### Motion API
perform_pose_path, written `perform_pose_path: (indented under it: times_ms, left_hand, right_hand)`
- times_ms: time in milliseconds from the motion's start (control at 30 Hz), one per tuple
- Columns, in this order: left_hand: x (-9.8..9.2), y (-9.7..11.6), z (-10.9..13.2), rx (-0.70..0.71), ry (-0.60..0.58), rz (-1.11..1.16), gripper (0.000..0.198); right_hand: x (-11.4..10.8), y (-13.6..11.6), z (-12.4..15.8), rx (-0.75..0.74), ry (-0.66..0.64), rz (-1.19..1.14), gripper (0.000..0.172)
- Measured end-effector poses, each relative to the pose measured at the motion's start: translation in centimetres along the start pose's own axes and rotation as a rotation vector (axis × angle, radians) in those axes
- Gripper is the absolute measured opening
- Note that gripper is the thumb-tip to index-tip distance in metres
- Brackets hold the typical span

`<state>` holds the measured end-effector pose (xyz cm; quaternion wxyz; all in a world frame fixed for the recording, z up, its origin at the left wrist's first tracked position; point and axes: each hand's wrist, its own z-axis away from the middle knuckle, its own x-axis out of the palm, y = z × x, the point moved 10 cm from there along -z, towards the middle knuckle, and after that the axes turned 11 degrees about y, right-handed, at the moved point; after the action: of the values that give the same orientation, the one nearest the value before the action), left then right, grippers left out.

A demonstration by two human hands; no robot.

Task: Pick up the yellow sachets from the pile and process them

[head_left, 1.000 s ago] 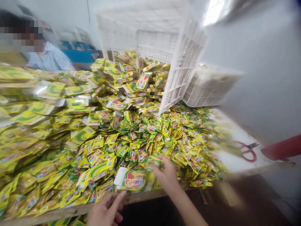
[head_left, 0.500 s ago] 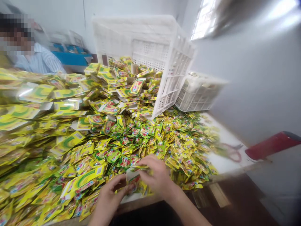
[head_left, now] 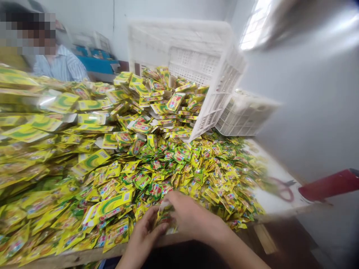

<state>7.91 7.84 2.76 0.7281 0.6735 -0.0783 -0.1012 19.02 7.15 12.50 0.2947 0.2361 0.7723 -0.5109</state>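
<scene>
Low at the front edge of the pile, my left hand has its thumb and fingers closed round a small carton, mostly hidden between the hands. My right hand bends over the carton's upper end, fingers curled in. Blur and the back of the hand hide what those fingers grip. Small yellow and green sachets lie heaped just beyond both hands. Left of them a yellow box with a green curve and a barcode rests on the sachets.
A large white crate lies tipped, flat yellow boxes spilling out. Behind it stands a smaller white basket. Scissors and a red cylinder are at right on the white tabletop. A person in a striped shirt is at far left.
My right hand has come down over the carton's open end, and the sachet seen in its fingers is now hidden. The whole view has shifted, so the pile appears farther right.
</scene>
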Motion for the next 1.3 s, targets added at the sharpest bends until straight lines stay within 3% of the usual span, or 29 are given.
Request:
perform_pose_path:
  times_ms: [67, 133, 267, 333, 433, 467, 533, 600, 667, 733, 833, 967, 1067, 1200, 1300]
  left_hand:
    - [-0.8, -0.6, 0.0, -0.041, 0.032, 0.037, 0.043]
    - [-1.4, -1.1, -0.1, -0.059, 0.057, 0.037, 0.04]
    - [-1.8, -1.3, 0.0, -0.046, 0.062, 0.023, 0.033]
    - [-1.9, -1.5, 0.3, -0.046, 0.055, 0.01, 0.033]
    - [-2.5, -2.0, 1.0, -0.076, 0.078, 0.005, 0.035]
    - [-2.9, -2.1, 1.3, -0.101, 0.1, 0.024, 0.035]
    - [-3.1, -2.3, 1.8, -0.164, 0.103, 0.091, 0.036]
    - [-2.4, -2.1, 1.9, -0.238, 0.043, 0.169, 0.036]
    - [-1.7, -1.5, 1.6, -0.295, 0.017, 0.215, 0.039]
    - [-1.8, -1.0, 0.8, -0.322, 0.066, 0.24, 0.04]
    - [-2.1, -0.7, 0.0, -0.332, 0.114, 0.292, 0.038]
    - [-3.2, -2.5, 0.2, -0.418, 0.149, 0.373, 0.039]
    - [-3.9, -3.5, 0.3, -0.459, 0.148, 0.334, 0.035]
    - [-5.1, -3.3, -0.5, -0.351, 0.229, 0.195, 0.04]
    - [-6.0, -3.1, -0.8, -0.222, 0.293, 0.063, 0.043]
  right_hand:
    - [0.2, 0.6, -0.4, 0.015, 0.073, -0.064, 0.023]
    - [0.8, 1.0, -0.7, -0.016, 0.152, -0.042, 0.008]
    - [3.3, 0.1, -0.1, -0.147, 0.067, -0.046, 0.008]
    - [3.0, -0.1, 0.4, -0.118, 0.069, -0.133, 0.011]
    - [1.1, 2.0, 1.4, 0.164, 0.286, -0.363, 0.012]
    - [1.4, 3.3, 2.0, 0.294, 0.328, -0.477, 0.011]
    - [4.0, 5.1, 3.3, 0.521, 0.287, -0.701, 0.015]
    - [6.9, 5.5, 3.9, 0.617, 0.185, -0.834, 0.018]
    - [7.6, 5.5, 3.5, 0.58, 0.192, -0.808, 0.015]
    - [6.9, 5.5, 2.6, 0.519, 0.263, -0.739, 0.013]
    - [6.9, 6.4, 1.9, 0.619, 0.265, -0.827, 0.016]
    - [8.1, 6.9, 1.9, 0.745, 0.194, -1.065, 0.029]
    - [8.2, 6.8, 1.9, 0.712, 0.201, -0.981, 0.025]
    - [5.8, 6.3, 1.2, 0.525, 0.389, -0.729, 0.019]
    - [6.6, 6.2, 0.7, 0.536, 0.307, -0.815, 0.028]
